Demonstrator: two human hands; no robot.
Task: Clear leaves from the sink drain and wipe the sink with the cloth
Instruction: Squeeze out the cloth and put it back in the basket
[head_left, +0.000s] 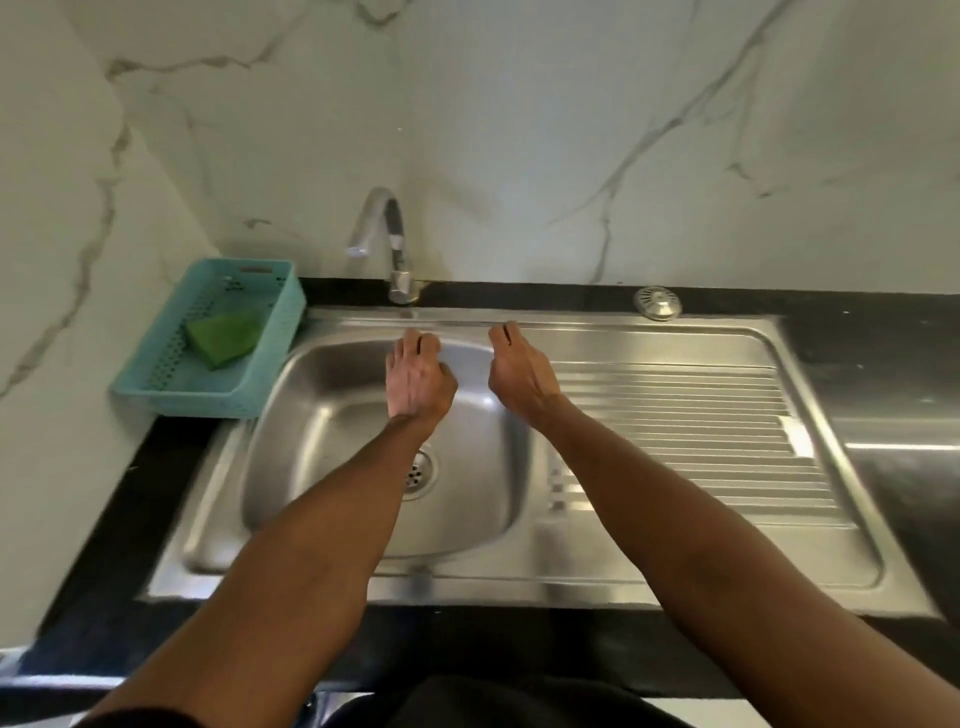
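1. Far left of both hands: teal basket on the counter, touching the sink's left edge. Green cloth folded inside it, untouched, well apart from either hand.
2. Left hand: over the back part of the basin, fingers curled loosely inward, fingertips near the back rim. Nothing visible in its grasp; empty, as far as can be judged.
3. Below the left wrist: drain, partly hidden by the forearm. No leaves visible on the exposed part of the strainer nor anywhere on the basin floor. Covered part not checkable.
4. Behind and between the hands: tap, no water running.
5. Right hand: just beside the left, apart from it, over the basin's back right corner. Fingers bent downward; nothing held, apparently.
6. Right of the right hand: ribbed draining board, bare steel; sink rim free of debris.
7. Status, judged: leaf clearing probably complete. Wiping either pending or finished with the cloth returned; not determinable from this view.
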